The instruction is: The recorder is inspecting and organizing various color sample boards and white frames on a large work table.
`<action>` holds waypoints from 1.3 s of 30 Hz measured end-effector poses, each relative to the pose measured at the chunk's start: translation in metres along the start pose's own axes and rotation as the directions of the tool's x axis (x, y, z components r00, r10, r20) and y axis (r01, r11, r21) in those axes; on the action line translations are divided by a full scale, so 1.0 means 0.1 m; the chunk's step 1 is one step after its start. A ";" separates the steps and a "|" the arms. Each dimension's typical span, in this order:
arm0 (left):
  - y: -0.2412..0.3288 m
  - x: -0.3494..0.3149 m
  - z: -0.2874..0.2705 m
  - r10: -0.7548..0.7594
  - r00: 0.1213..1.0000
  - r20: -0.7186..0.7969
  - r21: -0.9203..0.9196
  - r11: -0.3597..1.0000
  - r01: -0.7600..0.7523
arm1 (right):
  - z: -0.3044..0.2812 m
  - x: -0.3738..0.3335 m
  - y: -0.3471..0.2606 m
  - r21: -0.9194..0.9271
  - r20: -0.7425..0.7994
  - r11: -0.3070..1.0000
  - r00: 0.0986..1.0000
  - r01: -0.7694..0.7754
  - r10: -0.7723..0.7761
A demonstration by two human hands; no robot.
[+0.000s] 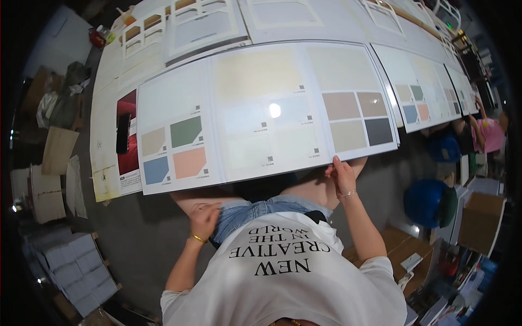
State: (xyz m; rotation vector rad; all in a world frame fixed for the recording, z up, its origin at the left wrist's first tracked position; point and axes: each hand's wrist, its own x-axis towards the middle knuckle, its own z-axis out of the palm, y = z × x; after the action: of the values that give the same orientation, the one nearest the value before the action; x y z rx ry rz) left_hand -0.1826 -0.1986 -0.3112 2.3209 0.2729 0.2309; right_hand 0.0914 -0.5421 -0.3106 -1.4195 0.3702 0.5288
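Note:
A wide colour sample board (220, 108) with three panels lies across the near side of the table. Its swatches include green, blue, salmon, beige, taupe and dark grey, and a glare spot shines in the middle. My right hand (342, 176) is at the near edge, right of centre, with its fingertips pinching the board's rim. Lower left, my left hand (204, 220) rests by my thigh at the hem of the denim shorts (231, 217), away from the board. Its fingers are loosely curled and nothing shows in them.
A dark phone (123, 133) lies on a red printed sheet (128, 162) left of the board. White cut-out frames (204, 24) lie behind it. Another sample board (418, 87) is at right, near a person in pink (489, 136). Stacked white blocks (76, 271) stand lower left, a blue drum (424, 202) right.

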 end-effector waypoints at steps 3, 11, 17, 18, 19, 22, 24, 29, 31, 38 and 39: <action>-0.65 -0.32 -0.09 -0.616 0.777 -0.131 -0.711 0.604 0.359 | 0.00 -0.06 0.00 0.078 0.015 0.995 0.998 0.054 -0.055; -1.25 -0.68 -1.00 -0.613 0.789 -0.021 -0.999 -0.023 -0.045 | -0.57 -0.35 0.16 0.064 0.210 0.995 0.976 -0.077 0.062; -1.11 -0.41 -1.25 -0.752 0.659 0.022 -0.973 0.135 0.187 | -0.70 -0.20 0.16 0.487 -0.129 0.863 0.988 0.133 -0.079; -1.09 -0.44 -1.25 -0.749 0.662 -0.002 -0.981 0.129 0.143 | -0.57 -0.19 0.00 0.512 -0.188 0.834 0.974 0.206 -0.125; -0.99 -0.40 -1.27 -0.729 0.684 -0.020 -0.981 0.146 0.127 | -0.54 -0.17 -0.11 0.522 -0.214 0.806 0.958 0.277 -0.191; -0.53 -0.12 -1.29 -0.663 0.749 -0.003 -0.885 0.350 0.307 | -0.76 -0.05 -0.39 0.448 -0.349 0.760 0.875 0.471 -0.337; -0.29 0.07 -1.21 -0.622 0.783 0.009 -0.798 0.467 0.381 | -1.00 0.04 -0.66 0.423 -0.354 0.756 0.860 0.499 -0.368; -0.10 0.63 -0.60 -0.371 0.924 0.090 -0.764 0.569 0.303 | -1.79 0.56 -1.37 0.212 -0.444 0.762 0.755 0.611 -0.482; 0.77 1.13 -0.41 -0.346 0.841 0.417 -0.706 0.459 0.539 | -2.23 0.89 -1.77 0.140 -0.505 0.742 0.692 0.656 -0.516; 1.74 2.35 1.06 0.338 0.584 0.738 -0.636 0.639 0.433 | -3.51 1.21 -2.28 0.001 -0.879 0.855 0.408 0.518 -0.247; 1.88 2.38 1.18 0.288 0.547 0.786 -0.549 0.732 0.403 | -3.66 1.25 -2.03 -0.016 -0.871 0.879 0.425 0.477 -0.246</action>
State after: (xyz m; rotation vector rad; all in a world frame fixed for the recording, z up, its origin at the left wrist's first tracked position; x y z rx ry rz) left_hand 0.0993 -0.3435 -0.2368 1.4016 -0.2183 -0.7477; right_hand 0.3322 -0.9020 -0.2552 -1.3787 0.8619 -0.6573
